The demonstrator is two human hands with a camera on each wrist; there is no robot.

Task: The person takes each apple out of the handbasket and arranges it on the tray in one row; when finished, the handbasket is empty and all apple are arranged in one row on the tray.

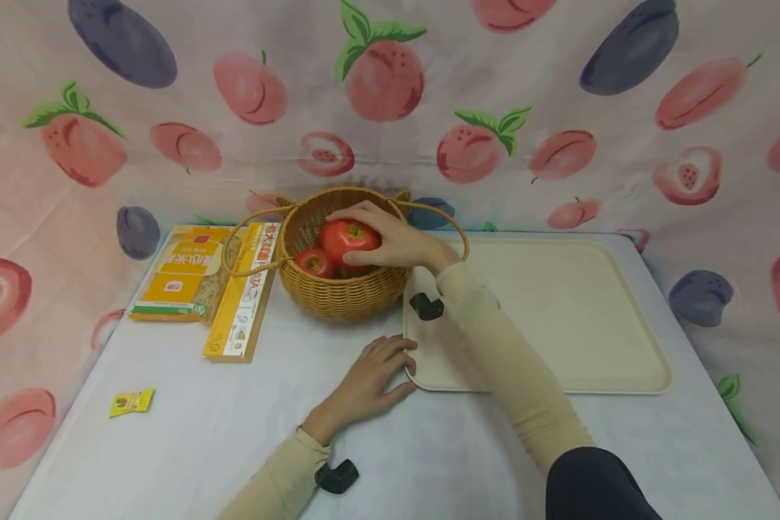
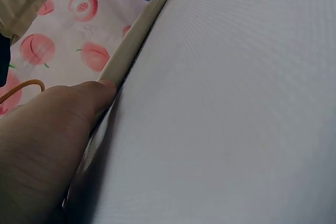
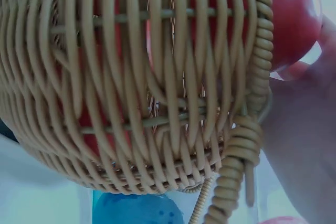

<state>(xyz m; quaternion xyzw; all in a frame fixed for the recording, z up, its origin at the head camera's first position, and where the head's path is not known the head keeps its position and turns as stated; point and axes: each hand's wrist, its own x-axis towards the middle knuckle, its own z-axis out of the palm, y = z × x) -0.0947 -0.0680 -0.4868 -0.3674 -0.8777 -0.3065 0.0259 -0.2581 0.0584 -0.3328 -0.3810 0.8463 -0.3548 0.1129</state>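
A wicker basket (image 1: 341,296) holds a large red tomato (image 1: 346,240) and a smaller tomato (image 1: 315,263). My right hand (image 1: 390,242) reaches over the basket's right rim and grips the large tomato, fingers behind it and thumb in front. Through the weave in the right wrist view, more red shows inside the basket (image 3: 131,77). At the near left corner of a cream tray (image 1: 559,318) lies my left hand (image 1: 370,379), its relaxed fingertips touching the edge. In the left wrist view the left thumb (image 2: 100,93) rests against the tray's rim (image 2: 139,30).
Left of the basket lie a yellow pasta box (image 1: 243,303) and a yellow bag of food (image 1: 185,274). One basket handle overlaps both. A small yellow wrapped packet (image 1: 132,402) is at the left on the white table (image 1: 188,462). A fruit-patterned cloth (image 1: 390,152) hangs behind.
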